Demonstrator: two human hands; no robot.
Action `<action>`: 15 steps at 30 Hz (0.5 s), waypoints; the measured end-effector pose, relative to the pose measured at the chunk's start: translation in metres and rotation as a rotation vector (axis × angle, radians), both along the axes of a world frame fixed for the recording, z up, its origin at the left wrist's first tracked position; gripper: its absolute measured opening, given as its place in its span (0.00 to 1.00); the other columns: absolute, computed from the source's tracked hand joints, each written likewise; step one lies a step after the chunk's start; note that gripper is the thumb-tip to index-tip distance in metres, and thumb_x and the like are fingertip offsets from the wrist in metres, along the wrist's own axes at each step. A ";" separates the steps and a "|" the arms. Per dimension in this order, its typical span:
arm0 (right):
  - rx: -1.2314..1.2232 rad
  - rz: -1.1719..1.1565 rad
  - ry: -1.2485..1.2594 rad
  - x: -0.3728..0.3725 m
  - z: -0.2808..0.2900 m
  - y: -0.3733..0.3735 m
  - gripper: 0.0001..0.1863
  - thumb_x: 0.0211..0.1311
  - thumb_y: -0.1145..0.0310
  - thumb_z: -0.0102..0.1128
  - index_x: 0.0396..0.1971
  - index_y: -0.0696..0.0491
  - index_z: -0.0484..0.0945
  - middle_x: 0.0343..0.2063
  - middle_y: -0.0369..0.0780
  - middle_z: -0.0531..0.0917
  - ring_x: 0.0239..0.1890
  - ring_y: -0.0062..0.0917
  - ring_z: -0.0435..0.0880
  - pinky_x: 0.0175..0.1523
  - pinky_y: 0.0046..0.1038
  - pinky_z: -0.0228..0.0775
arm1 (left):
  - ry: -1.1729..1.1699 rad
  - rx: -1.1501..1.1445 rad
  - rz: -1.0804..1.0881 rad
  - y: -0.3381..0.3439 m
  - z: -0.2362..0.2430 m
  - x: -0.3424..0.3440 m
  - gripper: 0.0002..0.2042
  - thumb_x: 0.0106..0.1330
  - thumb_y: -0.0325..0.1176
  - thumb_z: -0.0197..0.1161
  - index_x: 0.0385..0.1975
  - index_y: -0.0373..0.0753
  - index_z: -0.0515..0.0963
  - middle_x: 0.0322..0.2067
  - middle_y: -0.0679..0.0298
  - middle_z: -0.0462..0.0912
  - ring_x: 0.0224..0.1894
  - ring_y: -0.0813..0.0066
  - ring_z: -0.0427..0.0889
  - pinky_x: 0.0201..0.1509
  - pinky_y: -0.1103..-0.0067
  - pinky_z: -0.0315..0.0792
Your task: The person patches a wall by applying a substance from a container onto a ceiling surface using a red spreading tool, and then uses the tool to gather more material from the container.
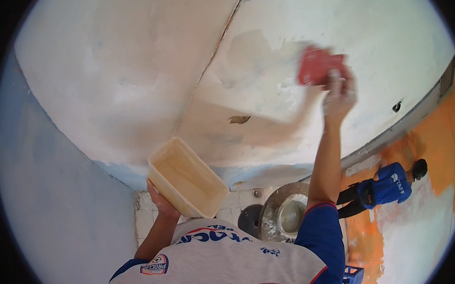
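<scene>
My right hand (339, 96), dusted with white, is raised against the patchy whitish wall (155, 57) and closed on a red spreader (316, 67). Motion smears the spreader, so its exact edge is hard to make out. Low on the left, my left hand (162, 202) grips the side of a cream rectangular plastic tub (188, 176). The tub is tilted, with its pale inside facing up. A shadow of my arm falls across the wall between tub and spreader.
A long crack (211, 60) runs down the wall, with a chipped spot (239, 119) and a small dark hole (396, 106). Below stand a smeared round bucket (291, 216) and a dark round object (249, 219). Rightward are a person in blue (390, 184) and a blue crate (352, 278).
</scene>
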State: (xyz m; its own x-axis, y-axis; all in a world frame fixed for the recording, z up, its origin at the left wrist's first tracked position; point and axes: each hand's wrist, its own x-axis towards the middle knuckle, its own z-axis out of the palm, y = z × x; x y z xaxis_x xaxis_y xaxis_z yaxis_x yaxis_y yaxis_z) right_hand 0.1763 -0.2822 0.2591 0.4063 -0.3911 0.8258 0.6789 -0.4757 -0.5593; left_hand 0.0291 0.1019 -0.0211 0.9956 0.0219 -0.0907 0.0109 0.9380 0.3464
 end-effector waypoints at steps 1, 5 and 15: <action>0.067 -0.052 -0.131 -0.008 0.015 -0.003 0.13 0.71 0.70 0.61 0.51 0.59 0.79 0.36 0.39 0.86 0.29 0.15 0.81 0.30 0.16 0.71 | 0.003 -0.002 -0.012 0.002 -0.003 -0.001 0.37 0.73 0.68 0.36 0.71 0.48 0.62 0.67 0.61 0.68 0.68 0.59 0.69 0.71 0.62 0.66; -0.002 0.061 -0.086 -0.042 0.005 0.015 0.12 0.68 0.73 0.64 0.49 0.57 0.81 0.39 0.40 0.86 0.29 0.18 0.83 0.31 0.20 0.75 | 0.045 -0.005 -0.045 0.008 -0.001 -0.008 0.37 0.73 0.68 0.36 0.71 0.48 0.62 0.67 0.62 0.69 0.67 0.59 0.69 0.70 0.62 0.67; -0.005 -0.116 -0.229 -0.045 0.052 0.003 0.13 0.70 0.70 0.63 0.49 0.59 0.78 0.37 0.41 0.85 0.32 0.20 0.84 0.30 0.20 0.77 | 0.050 0.000 -0.102 0.036 0.007 -0.026 0.37 0.73 0.68 0.36 0.71 0.48 0.62 0.68 0.60 0.69 0.68 0.58 0.69 0.70 0.61 0.67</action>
State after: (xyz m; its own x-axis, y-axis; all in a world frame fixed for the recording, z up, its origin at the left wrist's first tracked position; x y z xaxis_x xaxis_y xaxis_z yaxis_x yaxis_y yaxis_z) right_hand 0.1312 -0.2796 0.3107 0.1615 -0.4196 0.8932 0.7282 -0.5603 -0.3948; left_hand 0.0031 0.1383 -0.0137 0.9870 -0.0793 -0.1399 0.1234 0.9313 0.3427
